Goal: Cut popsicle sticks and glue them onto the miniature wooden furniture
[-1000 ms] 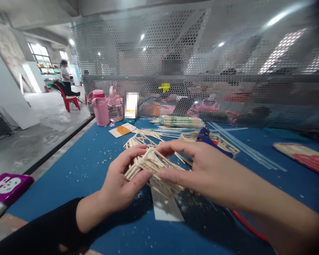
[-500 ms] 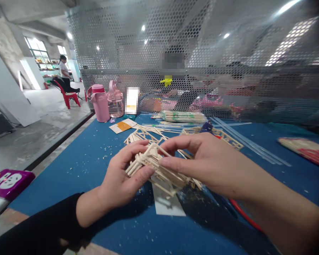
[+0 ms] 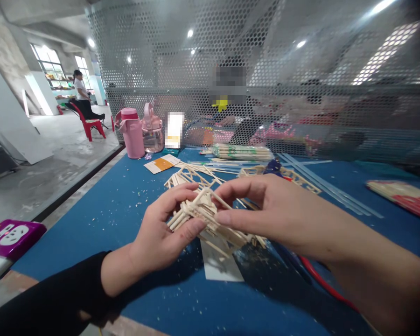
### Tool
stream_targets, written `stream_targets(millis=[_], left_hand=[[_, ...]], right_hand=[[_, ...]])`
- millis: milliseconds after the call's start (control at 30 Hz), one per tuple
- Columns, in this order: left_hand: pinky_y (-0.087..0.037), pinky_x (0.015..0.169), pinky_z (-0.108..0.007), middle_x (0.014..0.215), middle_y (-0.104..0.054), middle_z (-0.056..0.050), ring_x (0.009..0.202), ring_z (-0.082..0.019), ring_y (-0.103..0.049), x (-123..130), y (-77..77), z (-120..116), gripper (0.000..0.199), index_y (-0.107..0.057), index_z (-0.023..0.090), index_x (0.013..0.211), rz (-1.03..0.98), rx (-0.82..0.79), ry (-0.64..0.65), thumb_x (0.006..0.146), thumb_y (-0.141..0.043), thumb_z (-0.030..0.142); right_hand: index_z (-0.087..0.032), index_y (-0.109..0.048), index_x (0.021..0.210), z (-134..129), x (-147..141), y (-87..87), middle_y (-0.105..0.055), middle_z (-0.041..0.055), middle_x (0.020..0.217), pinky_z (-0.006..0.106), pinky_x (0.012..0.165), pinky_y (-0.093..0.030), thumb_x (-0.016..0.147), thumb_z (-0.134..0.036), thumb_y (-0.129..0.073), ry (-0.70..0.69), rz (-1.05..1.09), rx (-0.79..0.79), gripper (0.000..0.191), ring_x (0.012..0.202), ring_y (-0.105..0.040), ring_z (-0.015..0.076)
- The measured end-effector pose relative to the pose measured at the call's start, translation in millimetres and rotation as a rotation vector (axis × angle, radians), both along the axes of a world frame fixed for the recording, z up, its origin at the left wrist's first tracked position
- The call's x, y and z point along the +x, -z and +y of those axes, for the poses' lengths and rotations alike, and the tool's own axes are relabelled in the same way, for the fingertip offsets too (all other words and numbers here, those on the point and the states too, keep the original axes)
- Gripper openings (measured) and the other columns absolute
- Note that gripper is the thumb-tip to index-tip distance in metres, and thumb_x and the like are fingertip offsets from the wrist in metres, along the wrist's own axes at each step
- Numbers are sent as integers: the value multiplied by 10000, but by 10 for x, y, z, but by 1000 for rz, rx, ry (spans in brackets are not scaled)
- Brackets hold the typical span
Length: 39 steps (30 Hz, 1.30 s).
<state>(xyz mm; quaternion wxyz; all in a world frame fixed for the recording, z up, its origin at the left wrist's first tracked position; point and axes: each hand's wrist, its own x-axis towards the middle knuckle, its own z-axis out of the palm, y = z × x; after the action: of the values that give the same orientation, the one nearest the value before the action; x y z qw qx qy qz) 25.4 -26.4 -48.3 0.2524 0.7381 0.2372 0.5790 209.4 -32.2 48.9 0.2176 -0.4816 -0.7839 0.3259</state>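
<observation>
A small model built of thin wooden sticks (image 3: 210, 212) is held up over the blue table. My left hand (image 3: 166, 228) wraps its left end, thumb below and fingers behind. At the model's right side, my right hand (image 3: 262, 205) pinches it between thumb and forefinger; the exact contact of the fingertips is partly hidden. Under the model lies a white card (image 3: 221, 266) on the tabletop. Behind it, more joined stick frames (image 3: 185, 176) and loose sticks lie, partly covered by my hands.
A pink flask (image 3: 132, 135) and a pink-lidded bottle (image 3: 152, 133) stand at the back left. Bagged sticks (image 3: 241, 152) lie by the perforated metal screen (image 3: 182, 70). Clear plastic strips (image 3: 331, 186) and a red-marked pack (image 3: 401, 198) are right. A purple power strip (image 3: 16, 237) sits left.
Both hands stay on the stick model, which is turned very slightly. The view has shifted a little; nothing has been let go.
</observation>
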Motion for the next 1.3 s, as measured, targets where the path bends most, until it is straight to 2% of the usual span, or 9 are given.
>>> stream_targets(millis=[200,533,1300], left_hand=[[-431,984,-398,1215,-599,-105,1144,-223,-555,-3,8,0,297,-567,209,1106,-3,0,-5,824,-643,262],[-429,984,-384,1205,-606,-98,1141,-216,-555,3,-2,-6,291,-572,206,1103,0,1,-8,824,-642,251],[-431,979,-415,1205,-606,-105,1130,-226,-561,6,11,-5,295,-569,211,1101,-3,0,-21,823,-641,277]], right_hand=[[-199,-687,760,11,-19,29,-682,20,756,263,584,-450,735,-426,-626,45,50,-41,236,683,-600,161],[-200,-698,756,30,-47,34,-697,26,780,291,639,-461,707,-398,-656,61,106,-78,209,728,-617,185],[-211,-704,778,18,-27,49,-714,27,812,291,665,-495,740,-390,-647,47,121,-49,192,757,-642,188]])
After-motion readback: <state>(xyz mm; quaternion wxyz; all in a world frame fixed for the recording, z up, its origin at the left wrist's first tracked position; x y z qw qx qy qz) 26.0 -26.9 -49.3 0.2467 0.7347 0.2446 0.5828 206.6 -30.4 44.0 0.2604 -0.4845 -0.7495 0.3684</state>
